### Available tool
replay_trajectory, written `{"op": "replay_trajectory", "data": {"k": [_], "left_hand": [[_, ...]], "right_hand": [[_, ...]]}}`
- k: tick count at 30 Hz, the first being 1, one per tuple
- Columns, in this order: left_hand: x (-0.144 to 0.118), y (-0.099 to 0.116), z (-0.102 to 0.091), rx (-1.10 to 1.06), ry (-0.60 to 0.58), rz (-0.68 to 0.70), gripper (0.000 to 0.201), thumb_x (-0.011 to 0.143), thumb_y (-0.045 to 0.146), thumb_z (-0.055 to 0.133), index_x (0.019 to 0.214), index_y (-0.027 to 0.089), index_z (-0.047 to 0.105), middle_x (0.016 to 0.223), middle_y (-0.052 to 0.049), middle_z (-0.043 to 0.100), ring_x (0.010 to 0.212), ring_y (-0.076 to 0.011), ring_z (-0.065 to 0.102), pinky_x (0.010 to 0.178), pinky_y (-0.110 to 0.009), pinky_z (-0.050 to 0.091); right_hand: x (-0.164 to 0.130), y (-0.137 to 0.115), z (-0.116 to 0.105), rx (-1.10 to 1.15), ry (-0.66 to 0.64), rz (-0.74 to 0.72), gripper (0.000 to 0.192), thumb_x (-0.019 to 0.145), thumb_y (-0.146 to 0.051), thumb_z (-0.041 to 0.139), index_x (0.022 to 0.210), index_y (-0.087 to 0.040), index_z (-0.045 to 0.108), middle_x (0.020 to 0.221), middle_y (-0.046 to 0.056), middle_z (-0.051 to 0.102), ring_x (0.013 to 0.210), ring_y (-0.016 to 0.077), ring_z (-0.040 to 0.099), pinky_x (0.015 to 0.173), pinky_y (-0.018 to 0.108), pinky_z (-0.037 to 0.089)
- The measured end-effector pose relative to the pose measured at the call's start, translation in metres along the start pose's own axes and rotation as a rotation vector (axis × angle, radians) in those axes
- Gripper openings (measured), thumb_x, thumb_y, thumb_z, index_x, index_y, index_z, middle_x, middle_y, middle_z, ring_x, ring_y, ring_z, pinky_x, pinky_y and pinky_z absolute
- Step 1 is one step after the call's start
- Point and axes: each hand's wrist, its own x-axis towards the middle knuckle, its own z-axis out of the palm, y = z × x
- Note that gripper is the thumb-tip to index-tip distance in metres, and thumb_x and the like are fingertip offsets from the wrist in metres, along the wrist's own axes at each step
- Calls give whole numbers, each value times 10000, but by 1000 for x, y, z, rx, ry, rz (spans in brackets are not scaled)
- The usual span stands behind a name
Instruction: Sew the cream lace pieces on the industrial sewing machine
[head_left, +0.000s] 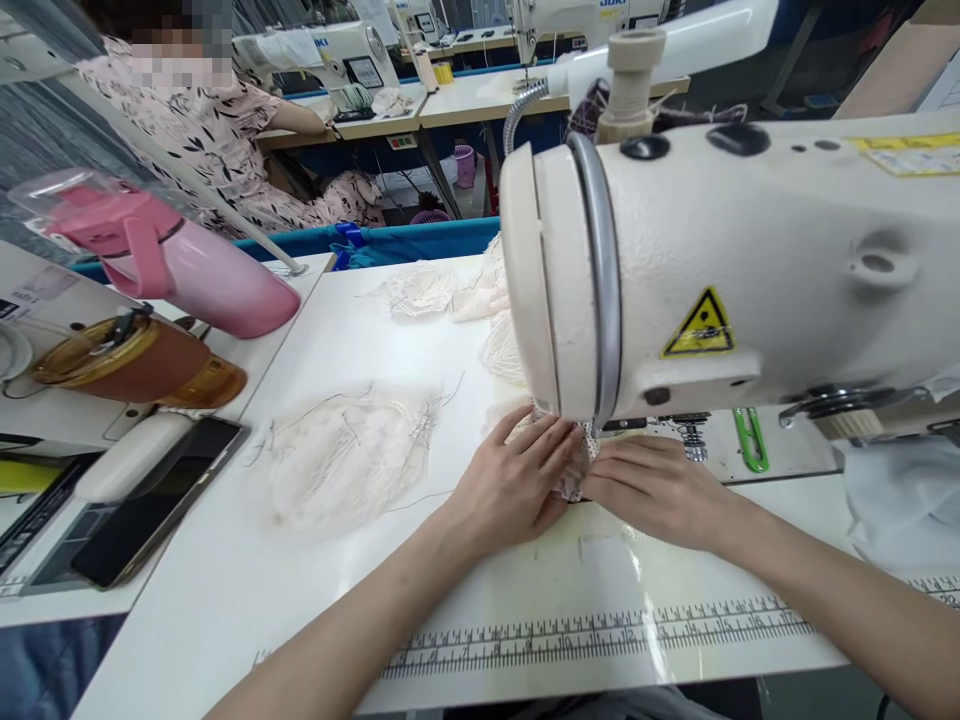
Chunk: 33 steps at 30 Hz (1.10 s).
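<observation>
Under the head of a white sewing machine, a small piece of pale, lacy fabric lies at the needle area. My left hand rests over its left side, fingers bent and closed on the cloth. From the right, my right hand grips the edge with its fingers pressed together. The machine head hides the needle and part of the fabric. On the table to the left lies another sheer piece of fabric with loose threads, and behind the hands is more cream lace.
Left of the work surface are a pink bottle, an amber cup and a phone. A ruler strip runs along the front edge. A green clip-like piece lies beneath the machine arm. Another person sits beyond the table.
</observation>
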Motion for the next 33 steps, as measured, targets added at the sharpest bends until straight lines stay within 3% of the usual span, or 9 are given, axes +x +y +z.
{"op": "replay_trajectory", "data": {"k": [9, 13, 19, 25, 29, 33], "left_hand": [[5, 11, -1, 14, 32, -76, 407, 853, 242, 443, 1206, 106, 592, 1180, -100, 661, 1089, -255, 603, 1044, -456, 358], [7, 14, 0, 37, 33, -104, 393, 856, 233, 450, 1206, 124, 591, 1125, -85, 681, 1047, -244, 613, 1025, -448, 364], [7, 16, 0, 76, 6, -103, 410, 862, 265, 472, 1238, 141, 575, 1153, -96, 667, 1072, -259, 603, 1030, -470, 363], [5, 14, 3, 80, 42, -49, 385, 914, 289, 463, 1256, 138, 556, 1205, -94, 652, 1114, -255, 601, 1045, -474, 392], [5, 12, 5, 37, 145, 114, 271, 942, 153, 433, 1150, 127, 605, 1245, -70, 635, 1150, -196, 597, 1012, -366, 472], [4, 10, 4, 1, 153, 110, 227, 943, 114, 424, 1043, 112, 628, 1177, -96, 669, 1108, -182, 628, 999, -351, 506]], "right_hand": [[2, 6, -6, -62, -18, 43, 211, 850, -18, 465, 819, -189, 585, 793, -1, 649, 846, 125, 579, 758, 254, 449], [7, 6, -13, -95, -4, 55, 202, 844, -21, 478, 767, -186, 565, 735, -28, 623, 765, 107, 557, 672, 241, 411], [6, 5, -22, -395, 35, 84, 148, 855, -103, 537, 798, -223, 603, 742, -43, 623, 600, 113, 457, 553, 291, 309], [2, 11, -22, -285, 8, 119, 210, 905, -105, 454, 916, -237, 618, 823, -31, 657, 596, 108, 478, 603, 279, 342], [3, 12, -22, -200, -47, 150, 242, 912, -115, 465, 925, -272, 649, 826, -38, 669, 664, 113, 554, 588, 254, 392], [4, 11, -15, -56, -27, 132, 225, 925, -155, 467, 921, -256, 668, 851, -12, 682, 719, 123, 601, 669, 254, 472]]}}
